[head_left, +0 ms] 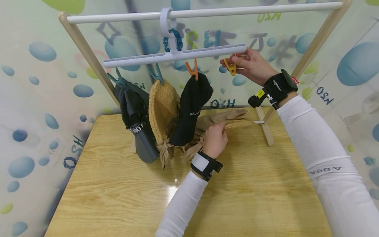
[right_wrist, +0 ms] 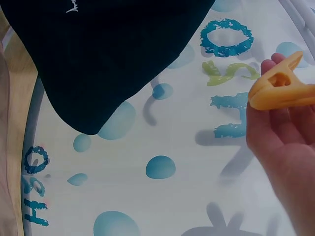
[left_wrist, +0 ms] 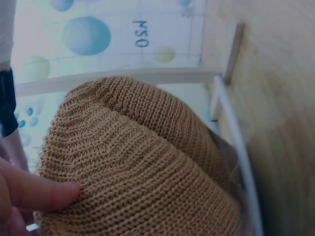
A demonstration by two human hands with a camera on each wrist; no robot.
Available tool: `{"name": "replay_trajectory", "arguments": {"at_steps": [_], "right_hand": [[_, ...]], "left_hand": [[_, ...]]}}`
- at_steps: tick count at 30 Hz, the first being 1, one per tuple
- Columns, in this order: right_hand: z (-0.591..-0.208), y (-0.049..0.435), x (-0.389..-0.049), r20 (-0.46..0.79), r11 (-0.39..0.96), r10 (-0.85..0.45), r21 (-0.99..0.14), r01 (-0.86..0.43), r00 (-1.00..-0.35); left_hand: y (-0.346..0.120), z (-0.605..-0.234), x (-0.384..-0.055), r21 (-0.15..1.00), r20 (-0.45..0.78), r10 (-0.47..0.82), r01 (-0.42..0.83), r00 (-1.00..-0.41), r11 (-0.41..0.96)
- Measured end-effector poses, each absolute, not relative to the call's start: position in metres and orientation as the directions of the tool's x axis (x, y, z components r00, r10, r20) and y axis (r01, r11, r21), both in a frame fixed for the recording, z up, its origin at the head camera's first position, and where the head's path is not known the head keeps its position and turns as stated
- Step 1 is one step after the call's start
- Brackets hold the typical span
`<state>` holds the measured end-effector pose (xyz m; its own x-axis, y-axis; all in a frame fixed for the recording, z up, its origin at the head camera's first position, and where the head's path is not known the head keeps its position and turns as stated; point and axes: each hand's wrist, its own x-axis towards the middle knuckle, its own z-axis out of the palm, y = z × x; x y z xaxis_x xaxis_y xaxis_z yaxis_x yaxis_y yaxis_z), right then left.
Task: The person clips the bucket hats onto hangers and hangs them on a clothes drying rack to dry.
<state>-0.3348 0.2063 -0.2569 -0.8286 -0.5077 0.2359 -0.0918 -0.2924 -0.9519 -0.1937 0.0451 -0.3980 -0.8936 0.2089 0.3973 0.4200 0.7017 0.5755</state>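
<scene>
My left hand (head_left: 215, 140) grips the edge of a tan knitted hat (head_left: 238, 124) just above the table; in the left wrist view the thumb lies on its ribbed knit (left_wrist: 128, 147). Tan cloth (head_left: 222, 117) spreads behind that hand. Up at the right end of a white hanger (head_left: 204, 52), my right hand (head_left: 253, 67) pinches a yellow clothespin (head_left: 232, 70), also seen as an orange-yellow clothespin (right_wrist: 266, 96) in the right wrist view. A black cap (head_left: 189, 108) hangs to its left from an orange clothespin (head_left: 193, 70).
Blue clothespins (head_left: 158, 75) hold another tan knitted hat (head_left: 161, 108) with cloth ties and a dark grey cap (head_left: 137, 128) at the left. The hanger hooks over a white rail (head_left: 251, 11) between wooden posts (head_left: 318, 39). Below lies a wooden table (head_left: 118, 194) against a patterned wall.
</scene>
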Motion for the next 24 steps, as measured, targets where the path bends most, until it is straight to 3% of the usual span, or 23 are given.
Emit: {"name": "replay_trajectory", "arguments": {"at_steps": [15,24], "right_hand": [[-0.258,0.207,-0.335,0.235,-0.285,-0.567,-0.955,-0.080,-0.790],[-0.256,0.209,-0.333,0.194,-0.248,-0.576,-0.967,-0.056,-0.794]], "left_hand": [[0.025,-0.356,-0.218,0.631,0.422,0.178,0.429,-0.889,0.646],[0.014,-0.343,-0.227,0.701,0.470,0.080,0.427,-0.879,0.571]]}}
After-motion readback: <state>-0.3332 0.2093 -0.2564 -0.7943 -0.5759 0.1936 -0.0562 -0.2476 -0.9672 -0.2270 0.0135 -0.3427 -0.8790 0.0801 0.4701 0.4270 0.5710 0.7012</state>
